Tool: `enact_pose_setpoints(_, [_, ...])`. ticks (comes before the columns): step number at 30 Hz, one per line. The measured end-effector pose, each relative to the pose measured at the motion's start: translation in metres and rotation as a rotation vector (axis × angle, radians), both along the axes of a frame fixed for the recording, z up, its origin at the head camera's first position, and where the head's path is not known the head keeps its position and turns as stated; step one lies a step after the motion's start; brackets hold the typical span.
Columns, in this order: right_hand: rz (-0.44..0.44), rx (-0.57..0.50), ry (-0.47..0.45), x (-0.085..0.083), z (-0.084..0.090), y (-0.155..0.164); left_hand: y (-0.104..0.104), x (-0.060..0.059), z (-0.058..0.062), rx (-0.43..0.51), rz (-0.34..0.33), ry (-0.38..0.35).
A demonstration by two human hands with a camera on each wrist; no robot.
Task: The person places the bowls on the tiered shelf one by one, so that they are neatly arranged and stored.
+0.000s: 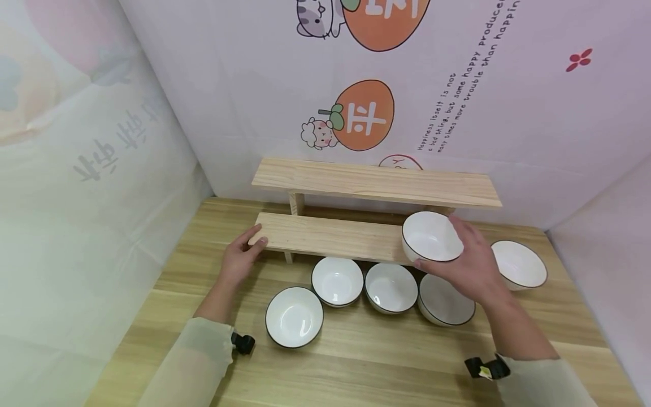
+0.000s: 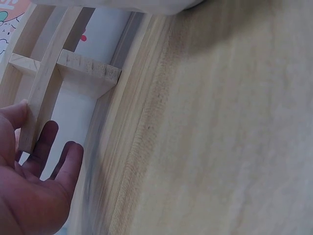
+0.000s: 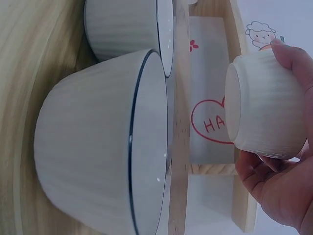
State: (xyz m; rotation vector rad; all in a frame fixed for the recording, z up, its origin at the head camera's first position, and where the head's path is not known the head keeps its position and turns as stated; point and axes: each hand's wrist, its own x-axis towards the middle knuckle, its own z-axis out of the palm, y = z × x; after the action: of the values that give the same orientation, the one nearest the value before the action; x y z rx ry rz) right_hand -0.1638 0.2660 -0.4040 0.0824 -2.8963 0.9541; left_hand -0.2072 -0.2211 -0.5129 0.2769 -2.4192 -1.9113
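My right hand grips a white bowl with a dark rim, held upright over the right end of the lower shelf board. In the right wrist view, that bowl's ribbed side shows raised off the board, thumb and fingers on opposite sides of it. My left hand holds the left end of the lower board of a two-tier wooden shelf. The left wrist view has the thumb and fingers on either side of the board end.
Three bowls line the shelf's front: one at left, one mid, one at right. Another bowl sits nearer on the wooden table. A further bowl stands right of the shelf. Printed sheets rise behind.
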Motion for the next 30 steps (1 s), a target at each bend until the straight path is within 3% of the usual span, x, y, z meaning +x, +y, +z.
enact_pose_setpoints(10, [0.006,0.012,-0.004,-0.009,0.005,-0.015,-0.001,0.0,0.0,0.026,-0.011,-0.008])
enact_pose_setpoints(22, [0.052,-0.05,0.015,-0.017,0.013,-0.039,0.001,0.001,0.002,0.015,0.003,-0.009])
enact_pose_setpoints(30, [0.076,-0.065,0.022,-0.022,0.017,-0.051,0.003,0.002,0.003,0.082,0.011,-0.018])
